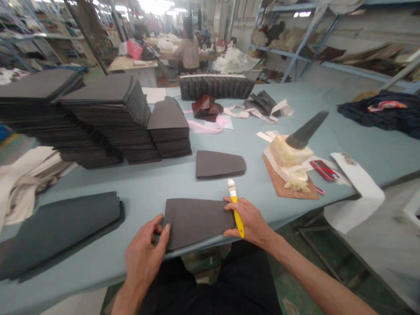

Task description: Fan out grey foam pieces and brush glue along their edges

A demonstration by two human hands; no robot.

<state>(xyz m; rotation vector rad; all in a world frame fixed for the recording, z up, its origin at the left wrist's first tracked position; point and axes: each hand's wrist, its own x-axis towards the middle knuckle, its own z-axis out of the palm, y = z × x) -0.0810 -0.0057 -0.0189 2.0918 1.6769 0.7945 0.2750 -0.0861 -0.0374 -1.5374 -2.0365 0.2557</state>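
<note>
A dark grey tapered panel (197,221) lies flat at the table's front edge, between my hands. My left hand (147,245) grips its left edge, thumb on top and fingers curled at the side. My right hand (251,221) holds a paintbrush (239,218) with a yellow handle, its pale bristles pointing away from me. Fingers of that same hand also touch the panel's narrow right end. Just beyond lies a small stack of similar panels (219,164). To the right, a cream-coloured tub (287,151) with a dark cone-shaped piece on top sits on a brown board (278,183).
Tall stacks of dark panels (108,109) stand at the back left, with dark green-grey pieces (65,232) nearer me. A red phone (324,169) and a white strip (361,179) lie on the right. Dark folded pieces (216,86) line the far side. A person (189,50) sits beyond.
</note>
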